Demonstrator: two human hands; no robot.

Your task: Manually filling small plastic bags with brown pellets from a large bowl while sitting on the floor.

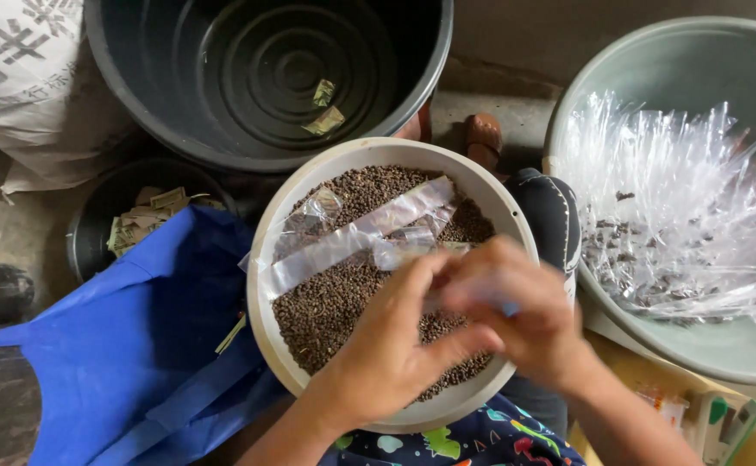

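Note:
A white round basin (267, 259) sits in my lap, filled with small brown seeds or pellets (326, 302). Long clear plastic sleeves (352, 237) lie across the seeds. My left hand (395, 341) and my right hand (520, 315) meet over the basin's right side, blurred by motion. Together they pinch a small clear plastic sleeve (473, 293) between the fingertips. What is inside the sleeve cannot be made out.
A large dark tub (266, 78) with two paper scraps stands ahead. At right, a pale green basin (697, 86) holds many filled clear sleeves. A blue bag (136, 345) lies at left beside a small dark bucket (84, 229) of packets.

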